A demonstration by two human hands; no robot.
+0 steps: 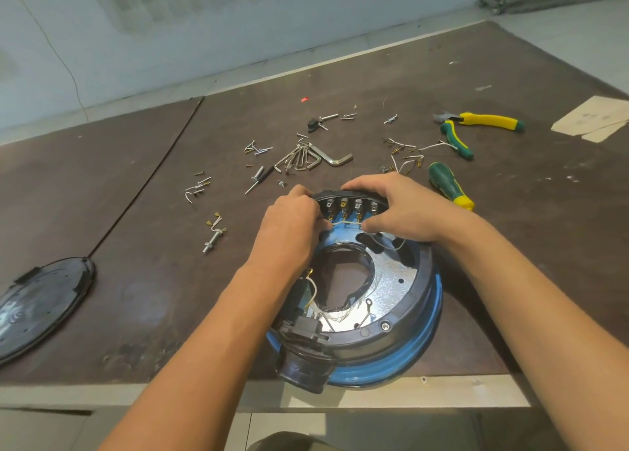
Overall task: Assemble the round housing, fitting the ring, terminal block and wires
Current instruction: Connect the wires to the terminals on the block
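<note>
The round housing [401,360] (a blue shell with a black ring [420,290] seated on top and a silvery plate [391,280] inside) lies at the near edge of the dark table [170,280], just in front of the person. At its far rim stands the terminal block [350,202], a black strip with a row of metal tabs facing the camera. The left hand [289,226] comes in at the left end of the block, fingers curled, and pinches one end of a short white wire [347,223] that runs just below the tabs. The right hand [396,208] grips the block itself: its fingers curl over the far top edge while the thumb sits at the wire's other end. More thin wires loop loose across the plate near the central opening. Beyond the housing lie a bunch of hex keys [303,159], scattered screws and short wire pieces, a green-and-yellow screwdriver [449,186] just right of the right hand, and pliers [476,127] farther back. A black round cover [41,311] rests well apart on the left — partly cut off by the edge of the view.
</note>
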